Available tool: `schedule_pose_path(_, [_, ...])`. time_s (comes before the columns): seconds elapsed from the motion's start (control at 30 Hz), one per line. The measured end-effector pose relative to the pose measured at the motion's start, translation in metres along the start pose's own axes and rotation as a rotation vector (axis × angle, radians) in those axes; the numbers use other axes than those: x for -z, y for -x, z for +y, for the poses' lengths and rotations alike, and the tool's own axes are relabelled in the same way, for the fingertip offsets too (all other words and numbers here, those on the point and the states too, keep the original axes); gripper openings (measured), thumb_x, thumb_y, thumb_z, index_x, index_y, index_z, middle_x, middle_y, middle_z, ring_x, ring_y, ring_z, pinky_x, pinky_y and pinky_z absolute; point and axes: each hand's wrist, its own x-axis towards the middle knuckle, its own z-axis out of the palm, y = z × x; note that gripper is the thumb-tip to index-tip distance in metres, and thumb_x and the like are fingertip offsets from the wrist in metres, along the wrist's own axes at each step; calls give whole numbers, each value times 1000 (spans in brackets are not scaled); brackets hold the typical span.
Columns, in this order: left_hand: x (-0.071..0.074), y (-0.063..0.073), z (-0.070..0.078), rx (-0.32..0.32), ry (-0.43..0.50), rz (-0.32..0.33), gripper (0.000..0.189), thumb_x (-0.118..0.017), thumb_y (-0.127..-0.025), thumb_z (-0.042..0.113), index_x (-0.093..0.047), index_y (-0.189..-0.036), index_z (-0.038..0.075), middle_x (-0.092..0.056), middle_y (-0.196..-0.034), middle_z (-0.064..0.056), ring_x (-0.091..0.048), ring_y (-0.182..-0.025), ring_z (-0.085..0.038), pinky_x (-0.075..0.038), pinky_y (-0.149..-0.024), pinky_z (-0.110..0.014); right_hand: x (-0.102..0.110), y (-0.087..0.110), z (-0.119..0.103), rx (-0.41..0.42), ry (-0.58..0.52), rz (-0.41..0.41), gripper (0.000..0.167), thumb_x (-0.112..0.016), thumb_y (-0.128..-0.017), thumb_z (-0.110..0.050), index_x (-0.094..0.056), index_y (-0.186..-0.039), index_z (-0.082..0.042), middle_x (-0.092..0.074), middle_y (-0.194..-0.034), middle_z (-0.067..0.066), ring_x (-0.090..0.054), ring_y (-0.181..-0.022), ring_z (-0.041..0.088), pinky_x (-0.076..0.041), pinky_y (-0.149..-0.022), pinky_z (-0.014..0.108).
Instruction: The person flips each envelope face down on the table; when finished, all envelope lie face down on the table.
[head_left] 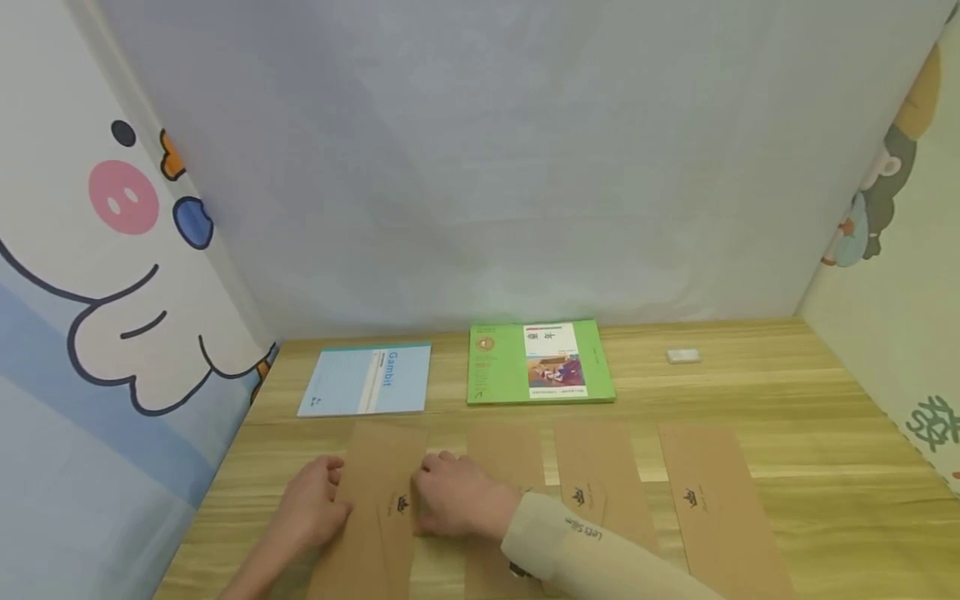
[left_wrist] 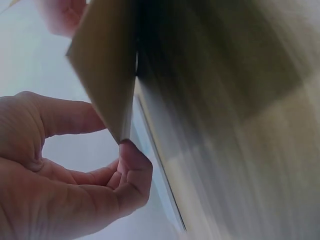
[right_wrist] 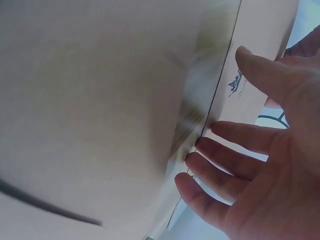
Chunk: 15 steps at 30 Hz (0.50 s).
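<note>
The left hand (head_left: 311, 504) pinches a brown envelope (head_left: 367, 508) at its left long edge, with the thumb on one face and a bent finger on the other; the right hand (head_left: 459, 496) is at the opposite edge, its fingers relaxed and somewhat apart, the fingertips touching this edge and the thumb over the front face, near a dark crown print (head_left: 402, 503); this envelope is the leftmost of four, and in the left wrist view it is tilted and raised from the wooden table (head_left: 787, 375); to its right lie a second envelope (head_left: 504, 454), partly hidden by the right forearm, a third envelope (head_left: 596, 458) and a fourth envelope (head_left: 708, 467); behind this row lie a light blue notebook (head_left: 348, 379) at left, a green book (head_left: 542, 362) in the middle and a small white object (head_left: 682, 356) at right; the right arm wears a pale sleeve (head_left: 592, 542).
</note>
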Motion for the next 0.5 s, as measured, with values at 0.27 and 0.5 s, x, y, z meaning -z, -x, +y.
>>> schedule_pose_path(0.27, [13,2,0,-36,71,-18,54,-60,-68,-12,-52,-121,-13,-60,-96,-9,-60,-86,-22,-51,-74,-40,5,3,-3,12,-84,-14,63,-73,-78,-53,-56,-127,-17,-55,-119,-1,-52,-104,14,-46,-85,31])
schedule_pose_path(0.5, [20,5,4,-15,243,-64,57,-58,-70,-14,-50,-126,-13,-60,-104,-11,-60,-91,-25,-52,-73,-36,7,1,-8,5,-199,-37,74,-71,-79,-54,-49,-136,-13,-53,-126,3,-51,-110,17,-45,-90,29])
